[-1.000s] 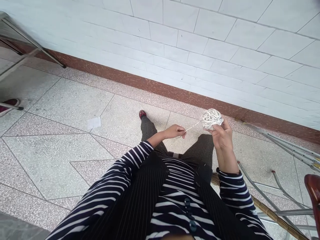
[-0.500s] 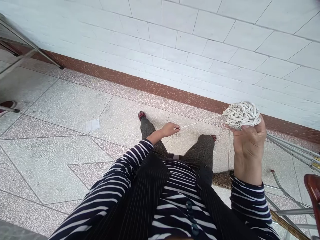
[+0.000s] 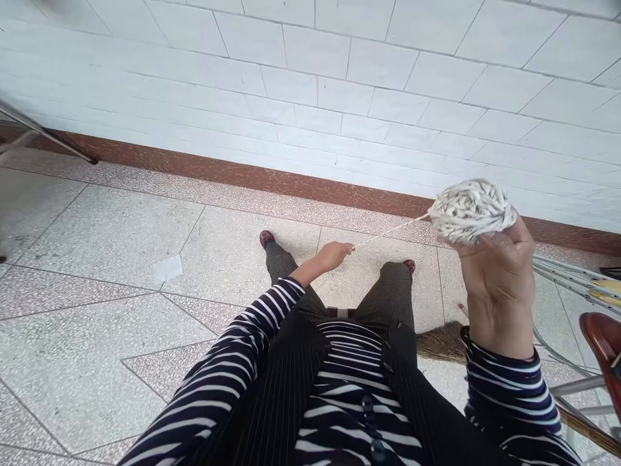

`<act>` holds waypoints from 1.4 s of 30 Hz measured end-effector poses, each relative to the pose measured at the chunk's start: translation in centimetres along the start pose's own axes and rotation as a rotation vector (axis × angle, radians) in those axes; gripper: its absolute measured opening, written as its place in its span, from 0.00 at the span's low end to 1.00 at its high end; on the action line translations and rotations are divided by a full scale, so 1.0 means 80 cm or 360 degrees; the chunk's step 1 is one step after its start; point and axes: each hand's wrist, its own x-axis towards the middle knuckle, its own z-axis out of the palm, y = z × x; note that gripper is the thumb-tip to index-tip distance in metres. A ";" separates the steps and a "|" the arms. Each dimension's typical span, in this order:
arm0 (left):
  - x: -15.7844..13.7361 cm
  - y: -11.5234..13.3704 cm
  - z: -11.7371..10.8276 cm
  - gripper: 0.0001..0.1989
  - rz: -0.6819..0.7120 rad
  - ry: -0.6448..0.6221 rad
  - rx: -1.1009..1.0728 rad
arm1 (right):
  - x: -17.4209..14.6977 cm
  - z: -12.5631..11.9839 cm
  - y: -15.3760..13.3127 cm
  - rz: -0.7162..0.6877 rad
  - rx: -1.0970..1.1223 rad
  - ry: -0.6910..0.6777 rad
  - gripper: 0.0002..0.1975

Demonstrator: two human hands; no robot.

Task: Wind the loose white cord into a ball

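Note:
My right hand (image 3: 499,268) is raised on the right, its fingers and thumb closed round the lower part of a white ball of yarn (image 3: 470,210) with dark flecks. From the ball's left side a strand (image 3: 391,231) runs slanting down to my left hand (image 3: 336,255). There the fingers are pinched on the strand's end, low in front of my body. The strand looks straight and taut between both hands. The fingers behind the ball are partly hidden.
A white tiled wall (image 3: 301,84) with a reddish-brown baseboard (image 3: 233,178) stands ahead. White paper (image 3: 168,268) lies on the floor at left. At right are a broom (image 3: 442,342), metal rods (image 3: 577,278) and a chair with a brown part (image 3: 601,349). A metal leg (image 3: 72,147) stands far left.
My right hand has risen a little and moved right with the ball, which has turned slightly. My left hand has shifted slightly right, still pinching the strand. The camera view has tilted.

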 end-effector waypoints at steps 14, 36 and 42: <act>-0.011 0.009 -0.009 0.29 -0.0024 0.0402 -0.0789 | -0.006 0.054 0.054 0.0360 0.0196 -0.0196 0.26; 0.058 -0.037 -0.121 0.19 -0.0520 0.0256 0.0351 | -0.033 0.006 0.049 0.0156 0.0097 0.0236 0.27; 0.101 0.057 -0.040 0.23 0.0065 0.0047 0.0105 | -0.033 -0.001 0.017 -0.0099 0.0094 0.0226 0.29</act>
